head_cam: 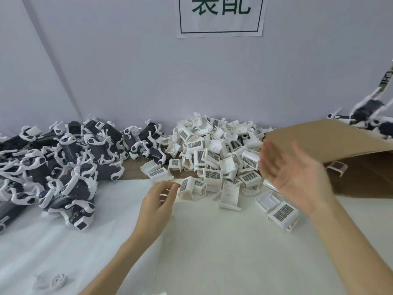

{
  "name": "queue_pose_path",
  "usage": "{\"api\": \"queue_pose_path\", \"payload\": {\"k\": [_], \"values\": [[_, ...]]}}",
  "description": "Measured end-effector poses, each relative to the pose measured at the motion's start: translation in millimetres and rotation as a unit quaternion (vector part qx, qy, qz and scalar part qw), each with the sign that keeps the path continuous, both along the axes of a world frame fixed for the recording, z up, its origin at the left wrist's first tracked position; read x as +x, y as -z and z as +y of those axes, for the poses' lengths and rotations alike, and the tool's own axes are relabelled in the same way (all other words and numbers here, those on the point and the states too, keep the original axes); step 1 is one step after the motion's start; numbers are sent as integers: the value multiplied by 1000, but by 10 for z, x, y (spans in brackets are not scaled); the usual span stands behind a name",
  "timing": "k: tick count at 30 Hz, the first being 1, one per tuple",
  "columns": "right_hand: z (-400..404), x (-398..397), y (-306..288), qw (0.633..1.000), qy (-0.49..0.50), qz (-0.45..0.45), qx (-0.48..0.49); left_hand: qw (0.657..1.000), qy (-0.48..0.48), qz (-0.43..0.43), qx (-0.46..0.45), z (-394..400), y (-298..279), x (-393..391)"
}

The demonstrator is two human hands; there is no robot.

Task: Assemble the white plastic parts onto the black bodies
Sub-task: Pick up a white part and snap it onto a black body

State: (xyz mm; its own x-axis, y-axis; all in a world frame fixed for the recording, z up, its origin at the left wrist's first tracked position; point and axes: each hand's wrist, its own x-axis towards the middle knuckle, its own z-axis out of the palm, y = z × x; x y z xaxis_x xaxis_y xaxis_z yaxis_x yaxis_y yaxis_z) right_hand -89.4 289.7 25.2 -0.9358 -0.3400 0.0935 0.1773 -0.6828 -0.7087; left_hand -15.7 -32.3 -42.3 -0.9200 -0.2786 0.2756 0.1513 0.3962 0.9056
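Note:
A pile of black bodies with white arms fitted fills the left of the table. White plastic parts with dark grilles lie heaped at the centre. My left hand is curled, its thumb and forefinger on the edge of one white part at the front of the heap. My right hand hovers blurred above the heap's right side, fingers spread, holding nothing. One black body with white arms shows blurred in the air at the far right, beyond the cardboard flap.
A brown cardboard box flap juts over the table at the right, with one white piece under it. A white sheet covers the near table. A small white wheel-like piece lies near the bottom left. A paper sign hangs on the wall.

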Motion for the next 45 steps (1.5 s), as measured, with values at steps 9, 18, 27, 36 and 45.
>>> {"api": "queue_pose_path", "payload": {"k": [9,18,27,36,45], "values": [[-466,147,460,993,-12,-92,77,975,-53,-90,-194,-198,-201,-808],[-554,236,499,988,-17,-114,102,976,-44,-115,-179,-468,-234,-1422],[-603,286,481,986,-25,-122,111,988,19,150,-11,-81,-510,-720],[-754,454,467,988,-72,-6,135,955,144,79,247,528,42,82],[-863,495,498,964,125,58,227,956,177,-10,233,444,-11,202]]}}
